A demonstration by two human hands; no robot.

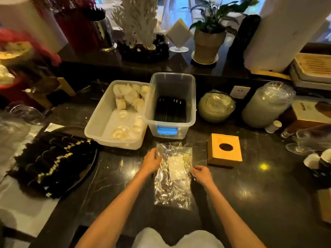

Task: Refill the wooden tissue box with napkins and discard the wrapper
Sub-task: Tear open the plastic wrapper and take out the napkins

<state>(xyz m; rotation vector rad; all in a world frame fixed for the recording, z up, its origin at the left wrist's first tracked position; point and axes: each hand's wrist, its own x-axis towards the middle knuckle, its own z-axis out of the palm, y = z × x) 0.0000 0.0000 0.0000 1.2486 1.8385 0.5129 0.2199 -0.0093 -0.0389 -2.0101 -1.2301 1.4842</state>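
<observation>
You had both hands on the crinkly clear wrapper, flat on the glossy dark table: left hand pressed its left edge, right hand pinched the right, probably. Slick film could've slipped or torn w/ napkins spilling. Square wooden tissue box, round hole, sat just right.

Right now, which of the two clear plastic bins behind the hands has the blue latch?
The deeper right-hand bin, holding black items; its blue latch faces the person. The shallower left bin holds white pieces and shows no latch.
</observation>
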